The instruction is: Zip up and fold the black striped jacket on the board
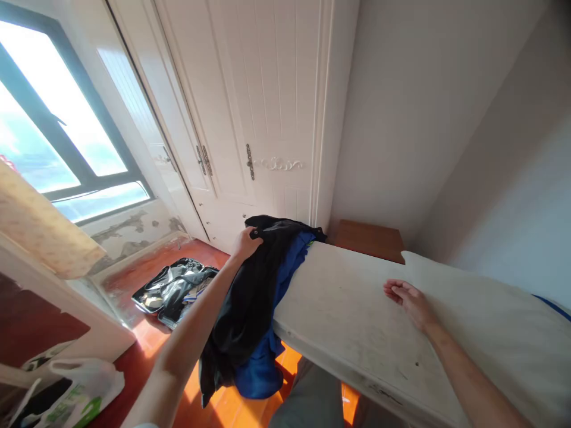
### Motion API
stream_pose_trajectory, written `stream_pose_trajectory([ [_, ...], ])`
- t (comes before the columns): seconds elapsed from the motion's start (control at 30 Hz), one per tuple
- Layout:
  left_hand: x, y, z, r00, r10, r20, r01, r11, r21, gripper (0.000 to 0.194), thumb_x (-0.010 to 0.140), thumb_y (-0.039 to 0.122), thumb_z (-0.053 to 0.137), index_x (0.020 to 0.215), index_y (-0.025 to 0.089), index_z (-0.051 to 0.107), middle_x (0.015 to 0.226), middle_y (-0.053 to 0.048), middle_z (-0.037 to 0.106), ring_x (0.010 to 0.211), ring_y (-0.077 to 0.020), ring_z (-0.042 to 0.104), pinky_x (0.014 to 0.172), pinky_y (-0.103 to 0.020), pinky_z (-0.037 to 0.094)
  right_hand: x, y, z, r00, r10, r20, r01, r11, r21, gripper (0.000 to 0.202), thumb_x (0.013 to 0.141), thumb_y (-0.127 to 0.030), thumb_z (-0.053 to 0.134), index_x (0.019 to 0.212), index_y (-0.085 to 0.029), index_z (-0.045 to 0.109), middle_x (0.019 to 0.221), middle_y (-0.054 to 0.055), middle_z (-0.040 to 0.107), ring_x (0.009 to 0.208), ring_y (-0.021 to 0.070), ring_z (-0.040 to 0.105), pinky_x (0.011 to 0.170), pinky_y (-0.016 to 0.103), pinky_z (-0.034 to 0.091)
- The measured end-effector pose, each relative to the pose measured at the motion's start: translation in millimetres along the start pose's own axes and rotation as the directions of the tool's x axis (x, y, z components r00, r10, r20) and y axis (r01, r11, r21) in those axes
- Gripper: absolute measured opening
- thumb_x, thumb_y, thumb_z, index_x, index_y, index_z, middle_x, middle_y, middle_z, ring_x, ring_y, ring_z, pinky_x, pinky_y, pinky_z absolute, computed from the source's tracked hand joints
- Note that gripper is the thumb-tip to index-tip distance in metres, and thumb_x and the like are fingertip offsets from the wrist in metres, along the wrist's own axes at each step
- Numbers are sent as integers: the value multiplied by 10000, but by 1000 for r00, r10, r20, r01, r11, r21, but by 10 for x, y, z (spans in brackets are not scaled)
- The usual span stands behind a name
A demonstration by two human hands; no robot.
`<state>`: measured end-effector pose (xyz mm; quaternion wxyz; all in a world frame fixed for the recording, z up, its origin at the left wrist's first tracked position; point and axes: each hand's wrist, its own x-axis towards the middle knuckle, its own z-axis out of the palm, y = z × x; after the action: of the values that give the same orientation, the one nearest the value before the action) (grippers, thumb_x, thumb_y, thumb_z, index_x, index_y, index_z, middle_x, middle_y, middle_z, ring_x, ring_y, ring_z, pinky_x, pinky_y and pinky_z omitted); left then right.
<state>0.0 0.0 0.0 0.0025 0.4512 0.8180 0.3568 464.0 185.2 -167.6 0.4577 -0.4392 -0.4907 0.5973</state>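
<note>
While the left hand (pixel 246 242) closes its fingers on the top edge of a black garment (pixel 250 297), that garment hangs over the end of a bare white mattress (pixel 339 309) and lies on top of a blue garment (pixel 267 351) draped there too. Well apart, the right hand (pixel 408 300) rests palm down on the mattress, fingers loosely curled and holding nothing, just beside a white pillow (pixel 482 315). White wardrobe doors (pixel 250 107) stand behind

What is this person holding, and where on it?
The left hand grips the black garment at its upper edge, near a button. The right hand holds nothing; it rests flat on the mattress.
</note>
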Motion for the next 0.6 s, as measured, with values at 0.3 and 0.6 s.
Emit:
stream_pose_trajectory([
  [0.3,-193,861,-395,957,282,-63,-286,892,-351,363,679,237,671,1033,188,733,992,-33,735,954,-237,662,891,-347,510,-676,-409,1011,952,-11,304,-26,993,116,460,625,-447,873,1013,-245,730,1059,77,722,984,224,669,926,408,542],
  [0.6,-1693,1467,427,739,573,354,-568,813,-129,435,726,105,585,1130,194,718,1032,-138,738,882,-288,706,781,-349,545,-516,-913,2354,853,132,505,-192,979,68,528,700,-727,653,757,-203,670,708,43,669,848,281,644,722,383,516],
])
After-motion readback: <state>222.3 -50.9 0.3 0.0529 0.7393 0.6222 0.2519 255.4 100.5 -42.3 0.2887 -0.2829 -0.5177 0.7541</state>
